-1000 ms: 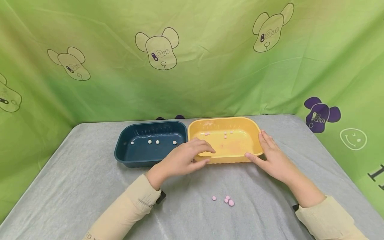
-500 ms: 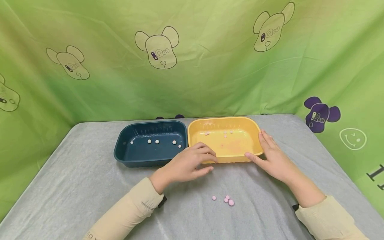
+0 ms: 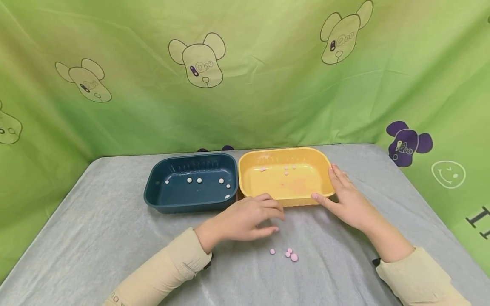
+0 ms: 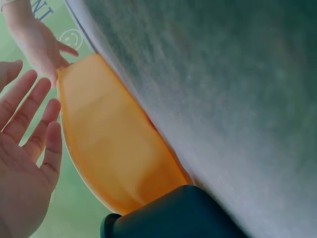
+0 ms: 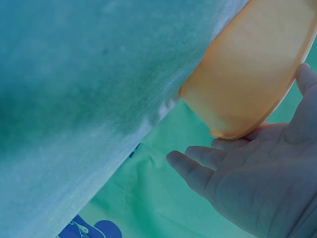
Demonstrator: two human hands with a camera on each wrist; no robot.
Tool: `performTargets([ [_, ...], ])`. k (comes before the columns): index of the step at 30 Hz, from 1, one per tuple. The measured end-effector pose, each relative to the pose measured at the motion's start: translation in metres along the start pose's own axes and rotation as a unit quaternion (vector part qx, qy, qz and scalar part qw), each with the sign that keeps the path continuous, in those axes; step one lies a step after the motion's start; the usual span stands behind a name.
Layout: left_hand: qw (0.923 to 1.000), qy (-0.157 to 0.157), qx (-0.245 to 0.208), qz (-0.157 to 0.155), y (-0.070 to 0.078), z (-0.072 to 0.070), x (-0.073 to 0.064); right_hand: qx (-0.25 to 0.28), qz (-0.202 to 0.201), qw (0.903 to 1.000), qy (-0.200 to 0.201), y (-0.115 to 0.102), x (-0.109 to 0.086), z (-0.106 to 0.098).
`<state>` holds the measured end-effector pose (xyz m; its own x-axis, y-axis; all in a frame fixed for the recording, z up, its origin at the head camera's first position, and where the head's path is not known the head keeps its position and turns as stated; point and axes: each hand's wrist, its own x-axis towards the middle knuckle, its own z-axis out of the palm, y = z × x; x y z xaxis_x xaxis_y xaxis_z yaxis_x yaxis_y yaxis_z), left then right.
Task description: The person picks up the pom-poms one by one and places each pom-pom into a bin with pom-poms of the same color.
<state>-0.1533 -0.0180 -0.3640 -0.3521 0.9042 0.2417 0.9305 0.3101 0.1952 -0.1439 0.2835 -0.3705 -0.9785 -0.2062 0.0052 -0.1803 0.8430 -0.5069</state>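
My left hand [image 3: 249, 217] hovers just in front of the yellow basin [image 3: 302, 201], its fingers loosely bent. Nothing lies in its palm [image 4: 20, 183] in the left wrist view. Several small pink pellets [image 3: 294, 257] are on the cloth, a little nearer to me and to the right of that hand. At the basin's right front corner rests my right hand [image 3: 350, 205], the thumb touching the front rim and the long fingers straight along the right side. Several pink pellets [image 3: 286, 168] lie inside the yellow basin.
A dark blue basin [image 3: 180, 208] stands against the yellow basin's left side, with several white pellets [image 3: 199, 180] in it. Grey cloth [image 3: 95, 238] covers the table. Behind hangs a green printed curtain [image 3: 260, 97].
My left hand has drawn back towards me and slightly right, away from the basins, uncovering more white pellets in the blue one. The right hand has stayed on the yellow basin.
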Motion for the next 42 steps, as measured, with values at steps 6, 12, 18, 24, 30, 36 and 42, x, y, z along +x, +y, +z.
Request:
performTargets([
  [6,0.9994,-0.025,-0.008,0.022,0.000,0.004,0.001,0.000,0.000,1.0000,-0.001,0.000,0.001,0.000],
  [12,0.9977,-0.056,-0.026,0.028,0.002,0.006,0.001,0.000,-0.003,1.0000,0.002,0.001,0.001,0.001],
  [18,0.9950,-0.093,-0.030,0.020,0.002,0.009,0.002,-0.002,-0.006,1.0000,0.002,0.000,0.001,0.000],
  [24,0.9903,-0.138,-0.014,0.013,0.003,0.011,0.003,-0.002,-0.008,1.0000,0.003,0.001,0.001,0.000],
  [30,0.9853,-0.168,-0.025,0.014,0.005,0.013,0.005,-0.007,-0.009,0.9999,0.003,0.000,0.001,0.000],
  [36,0.9825,-0.183,-0.031,0.018,0.005,0.016,0.007,-0.008,-0.007,0.9999,0.002,0.000,0.001,0.000],
  [42,0.9804,-0.192,-0.039,0.022,0.004,0.017,0.010,-0.010,-0.005,0.9999,0.003,0.001,0.001,-0.001],
])
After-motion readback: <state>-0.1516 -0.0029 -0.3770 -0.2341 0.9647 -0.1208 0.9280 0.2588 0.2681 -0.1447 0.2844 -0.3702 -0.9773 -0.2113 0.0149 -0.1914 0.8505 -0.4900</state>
